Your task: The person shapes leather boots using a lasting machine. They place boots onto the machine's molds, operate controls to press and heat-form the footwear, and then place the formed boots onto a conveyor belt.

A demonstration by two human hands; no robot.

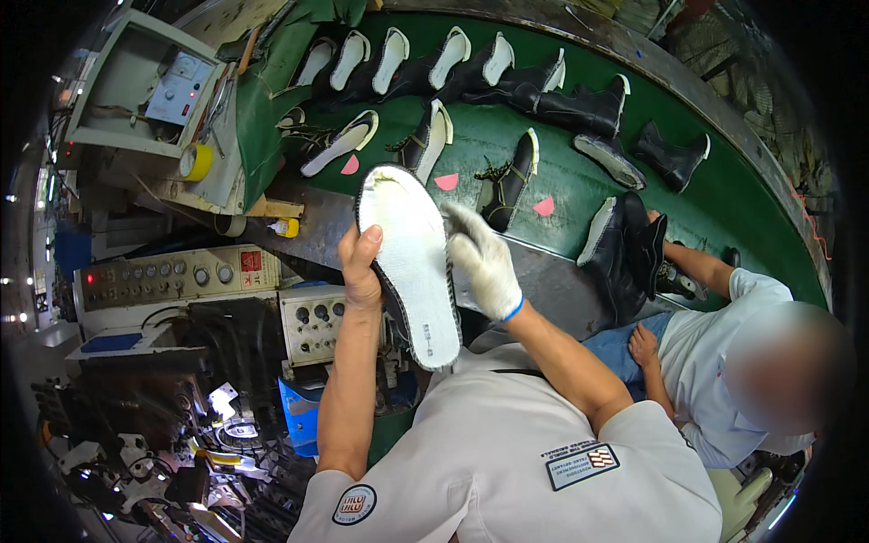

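Note:
My bare left hand (360, 265) grips the edge of an upturned shoe upper (411, 278), its thumb pressed on the white insole board. The insole faces up at me, with a dark, serrated-looking margin around it and small printed marks near its heel end. A raised whitish rim curves around the toe end. On the other side, my right hand (483, 265) wears a white knit glove with a blue cuff. Its fingers are apart and slightly blurred beside the shoe's edge; I cannot tell whether they touch it.
Several black boots (580, 112) and laced shoe uppers (519, 176) lie on a green conveyor belt (489, 214) among pink paper pieces (447, 182). A machine control panel (176, 275) stands left, near yellow tape (195, 161). A co-worker (706, 346) sits at right, one hand by the boots.

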